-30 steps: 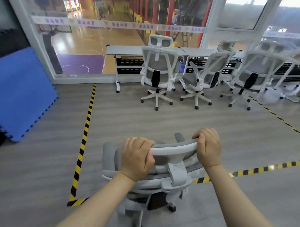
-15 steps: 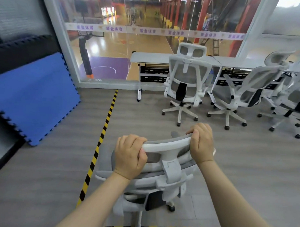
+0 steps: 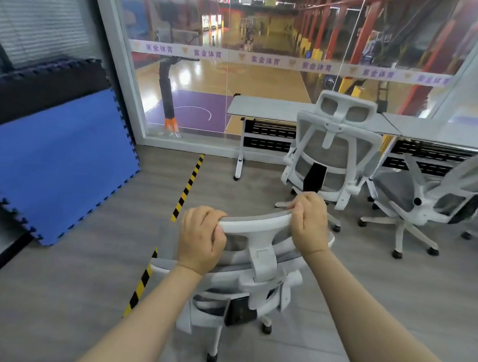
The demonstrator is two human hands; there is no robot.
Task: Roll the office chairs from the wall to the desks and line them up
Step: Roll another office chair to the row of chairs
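- At lower centre of the frame, a white office chair [image 3: 245, 276] is seen from behind, its headrest [image 3: 255, 224] uppermost.
- Left hand [image 3: 200, 239] and right hand [image 3: 309, 224] each hold the headrest, fingers curled over its top edge, one at each end.
- Up and right, the tabletop [image 3: 264, 108] runs across the frame beneath the window.
- A parked chair [image 3: 333, 154] stands just ahead of the right hand; the free tabletop space lies up and left of it.

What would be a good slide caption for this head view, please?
Both hands, left and right, grip a chair's headrest facing the desk.
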